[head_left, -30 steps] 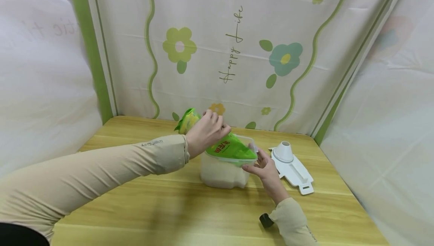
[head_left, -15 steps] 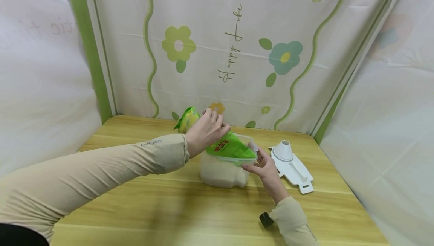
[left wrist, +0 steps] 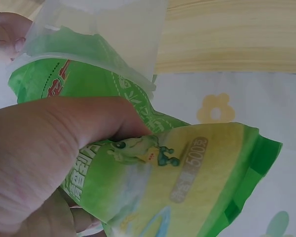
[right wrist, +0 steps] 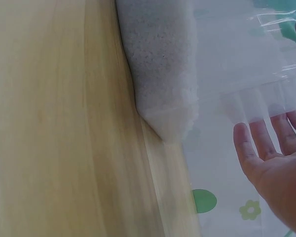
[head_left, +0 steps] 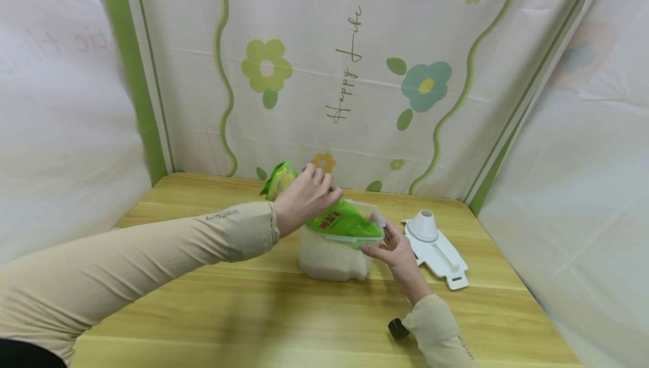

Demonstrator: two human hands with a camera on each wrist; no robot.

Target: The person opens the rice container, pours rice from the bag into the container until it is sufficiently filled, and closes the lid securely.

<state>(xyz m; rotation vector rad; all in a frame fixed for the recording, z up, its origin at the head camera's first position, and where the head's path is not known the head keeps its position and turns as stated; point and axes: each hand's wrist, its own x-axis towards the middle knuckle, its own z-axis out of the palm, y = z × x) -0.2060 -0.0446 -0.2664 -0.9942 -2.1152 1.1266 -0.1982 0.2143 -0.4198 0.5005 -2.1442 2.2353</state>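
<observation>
Head view: left hand (head_left: 308,194) gripped the green bag (head_left: 345,222), tilted, lower end inside the clear container (head_left: 350,239); right hand (head_left: 398,252) held the container's right side, thumb in front. White lid (head_left: 440,255) lay beside it on the table (head_left: 213,311). Left wrist: thumb pressed across bag. Right wrist: fingers touched the clear wall; pale grains (right wrist: 158,54) lay inside.

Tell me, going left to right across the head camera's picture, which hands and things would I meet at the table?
Beige-sleeved left hand, translucent plastic container of whitish grains, beige-sleeved right hand, flat white plastic piece with a hollow cone on it.
</observation>
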